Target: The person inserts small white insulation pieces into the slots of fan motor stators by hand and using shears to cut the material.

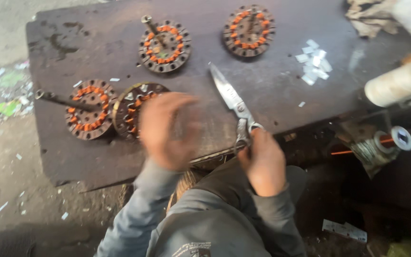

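Scissors (236,105) lie on the dark worktop (272,85) with the blades closed and the tip aimed up and to the left, away from the person; their long axis runs on a diagonal from the handle loops at the near edge toward the middle of the slab. The right hand (264,162) rests at that near edge, its grip curled narrow about the loops, so the tool seems to be just taken up or just set down, which one cannot be told. The left hand (167,129) is blurred over the nearest wound stator (132,110), a round steel core ringed with orange-copper coils; whether its grip holds the part or only passes above it cannot be told. A second stator (89,109) sits just beside it to the left with a rod (55,98) lying across it, and two more, one (164,45) with a shaft standing in it and another (249,30), rest farther back. A scatter of white slips (314,62) lies to the right, near a cream spool of thread (398,83) and a small reel of copper wire (390,139). The step in hand looks like trimming or dressing at the coils; a next cut would call for lifting the blades clear of the slab and turning their tip leftward toward the near stator.
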